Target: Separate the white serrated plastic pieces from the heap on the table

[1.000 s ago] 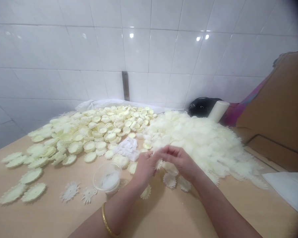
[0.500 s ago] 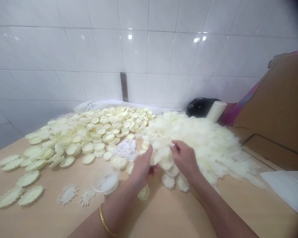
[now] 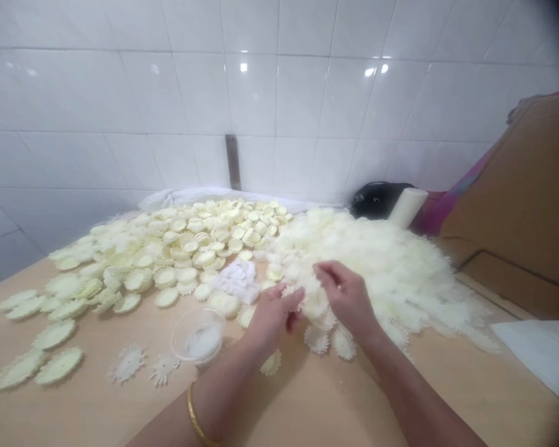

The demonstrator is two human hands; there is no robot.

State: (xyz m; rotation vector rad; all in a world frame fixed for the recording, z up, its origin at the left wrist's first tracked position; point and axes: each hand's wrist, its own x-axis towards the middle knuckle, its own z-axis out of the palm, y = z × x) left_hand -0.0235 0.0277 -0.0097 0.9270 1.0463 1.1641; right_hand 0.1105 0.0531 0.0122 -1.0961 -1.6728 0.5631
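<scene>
Table (image 3: 312,413), cropped — right hand (image 3: 349,300) obscures pale pieces (image 3: 391,267).

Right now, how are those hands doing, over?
Left fingers and right fingers: apart, before the pale heap. Grip unclear. Plastic cup to the left, clear of fingers.

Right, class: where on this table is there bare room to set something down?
Bare tabletop lies in front between left forearm and right forearm, nearer than the white cutouts, and between right forearm and white sheet. Crowded: toward the wall, under yellowish discs and pale heap.
</scene>
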